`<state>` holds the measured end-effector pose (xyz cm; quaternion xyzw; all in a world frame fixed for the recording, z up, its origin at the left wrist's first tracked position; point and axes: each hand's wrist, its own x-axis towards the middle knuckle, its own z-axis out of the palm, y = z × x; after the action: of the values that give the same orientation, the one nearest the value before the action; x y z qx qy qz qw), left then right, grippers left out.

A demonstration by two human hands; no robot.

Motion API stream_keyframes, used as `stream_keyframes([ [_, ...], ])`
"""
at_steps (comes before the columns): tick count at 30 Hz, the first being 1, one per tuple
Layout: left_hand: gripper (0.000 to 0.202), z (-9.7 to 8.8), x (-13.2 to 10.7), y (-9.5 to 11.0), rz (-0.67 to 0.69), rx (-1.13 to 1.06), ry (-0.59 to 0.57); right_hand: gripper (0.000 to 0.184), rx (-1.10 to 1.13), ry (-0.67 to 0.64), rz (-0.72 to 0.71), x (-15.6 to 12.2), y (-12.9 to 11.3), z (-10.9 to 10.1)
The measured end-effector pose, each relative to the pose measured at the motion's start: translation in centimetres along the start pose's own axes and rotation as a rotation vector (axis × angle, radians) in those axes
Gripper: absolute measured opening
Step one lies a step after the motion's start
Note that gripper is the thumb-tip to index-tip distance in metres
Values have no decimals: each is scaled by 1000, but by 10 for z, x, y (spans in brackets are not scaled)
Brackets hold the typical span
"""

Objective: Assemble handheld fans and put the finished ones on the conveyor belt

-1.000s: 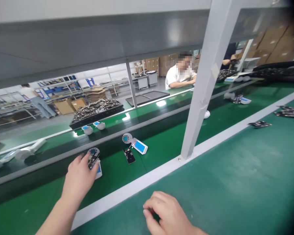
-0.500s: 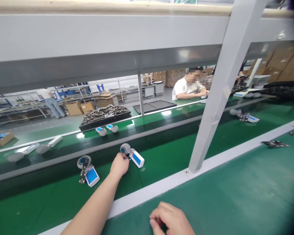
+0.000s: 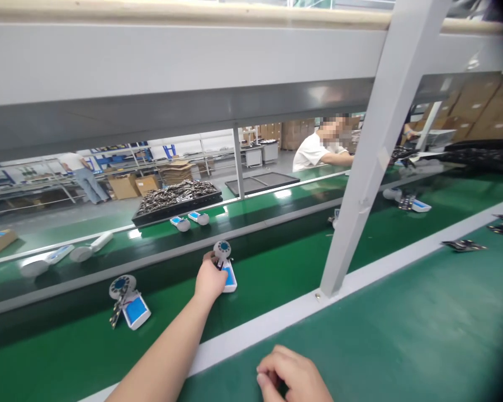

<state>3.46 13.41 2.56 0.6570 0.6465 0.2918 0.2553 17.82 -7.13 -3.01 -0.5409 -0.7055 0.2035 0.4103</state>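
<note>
My left hand [image 3: 210,279] reaches over the green conveyor belt [image 3: 272,273], its fingers closed on a white round-headed device [image 3: 230,280]. That device has a grey disc-shaped head with a ring of dark spots and a handle part with a blue panel. My thumb lies by the blue panel, and the other fingertips are partly hidden beside the head. To the left lies a similar device [image 3: 136,312] with a dark strip-like board next to it. Loosely curled, my right hand [image 3: 295,375] is over the green worktop [image 3: 385,335] with nothing visible in it.
A slanted grey post [image 3: 366,167] stands between worktop and belt, under a low overhead beam [image 3: 171,61]. Dark boards [image 3: 463,245] lie on the worktop at right. More white devices [image 3: 81,254] and a black tray [image 3: 176,209] are across; a co-worker [image 3: 312,151] sits opposite.
My left hand has turned the held device, so its handle points more nearly toward me. The other device has shifted left along the belt. My right hand has stayed put.
</note>
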Motion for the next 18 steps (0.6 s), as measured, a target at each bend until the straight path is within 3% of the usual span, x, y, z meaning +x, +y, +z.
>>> stream_keyframes([
  [2, 65, -11, -18, 1, 3, -45, -64, 16, 38, 62, 116, 3, -4, -6],
  [5, 64, -24, -66, 1, 24, -126, -226, 16, 98, 162, 250, 8, -8, -16],
  [7, 64, -30, -104, 0, 36, -202, -343, 19, 134, 163, 246, 10, -9, -23],
  [10, 61, -35, -148, -3, 29, -268, -449, 25, 146, 21, 126, 10, -10, -31],
  [13, 55, -34, -166, -8, 41, -217, -445, 24, 126, -144, 7, 10, -9, -37],
  [18, 45, -31, -166, -14, 181, -112, -415, 22, 89, -275, -80, 13, -6, -45],
])
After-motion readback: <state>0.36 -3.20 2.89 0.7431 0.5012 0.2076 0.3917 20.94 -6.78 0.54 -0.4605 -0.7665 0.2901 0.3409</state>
